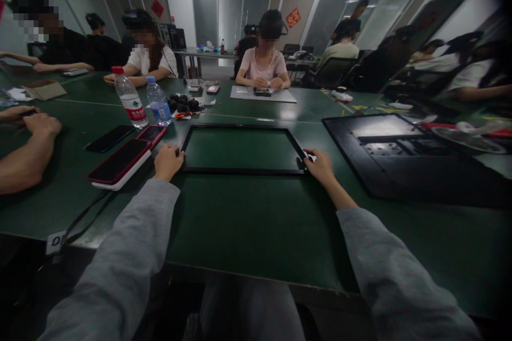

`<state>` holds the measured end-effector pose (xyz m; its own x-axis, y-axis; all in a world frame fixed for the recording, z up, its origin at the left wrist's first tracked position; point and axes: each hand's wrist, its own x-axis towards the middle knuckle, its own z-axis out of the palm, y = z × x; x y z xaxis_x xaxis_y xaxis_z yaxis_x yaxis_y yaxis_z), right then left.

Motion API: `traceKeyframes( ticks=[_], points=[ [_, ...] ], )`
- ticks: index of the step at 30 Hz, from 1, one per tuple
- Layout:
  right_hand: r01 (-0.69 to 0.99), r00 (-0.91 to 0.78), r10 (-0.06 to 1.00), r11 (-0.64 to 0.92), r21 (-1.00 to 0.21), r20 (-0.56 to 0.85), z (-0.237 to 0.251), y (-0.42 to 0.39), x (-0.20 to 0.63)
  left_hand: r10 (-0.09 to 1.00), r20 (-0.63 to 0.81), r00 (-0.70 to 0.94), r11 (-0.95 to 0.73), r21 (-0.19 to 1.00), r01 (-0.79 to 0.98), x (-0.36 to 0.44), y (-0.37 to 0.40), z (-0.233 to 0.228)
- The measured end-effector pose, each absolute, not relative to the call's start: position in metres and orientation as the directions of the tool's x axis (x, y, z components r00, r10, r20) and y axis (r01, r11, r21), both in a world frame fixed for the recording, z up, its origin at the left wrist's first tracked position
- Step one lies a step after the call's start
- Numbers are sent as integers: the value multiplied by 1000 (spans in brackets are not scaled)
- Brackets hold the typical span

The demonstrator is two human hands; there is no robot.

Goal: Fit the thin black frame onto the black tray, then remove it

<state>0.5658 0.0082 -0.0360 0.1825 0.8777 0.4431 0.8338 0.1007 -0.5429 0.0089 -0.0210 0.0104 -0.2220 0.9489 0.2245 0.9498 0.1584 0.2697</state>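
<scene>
A thin black rectangular frame (244,171), like a screen bezel, lies at or just above the green table (248,224); the tabletop shows through its opening. My left hand (167,162) is closed round its left side. On the opposite side, my right hand (319,165) grips the frame between thumb and fingers, with a small white patch showing by the fingertips. To the right lies a large black panel (384,170), which looks like a monitor's back cover. Whether the frame's near edge touches the table, I cannot tell.
Left of my left hand lie a red-edged phone (120,161) on a white block and a dark phone (110,138). Behind them stand a red-capped bottle (131,101) and a blue-capped bottle (159,104). A co-worker's arm (30,154) rests at far left; another person (264,61) sits opposite.
</scene>
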Motion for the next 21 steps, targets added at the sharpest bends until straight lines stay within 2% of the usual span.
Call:
traceKeyframes(
  ticks=[21],
  points=[
    [842,158,865,133,-523,475,-43,13,570,951,224,-213,156,245,957,11,-22,12]
  ],
)
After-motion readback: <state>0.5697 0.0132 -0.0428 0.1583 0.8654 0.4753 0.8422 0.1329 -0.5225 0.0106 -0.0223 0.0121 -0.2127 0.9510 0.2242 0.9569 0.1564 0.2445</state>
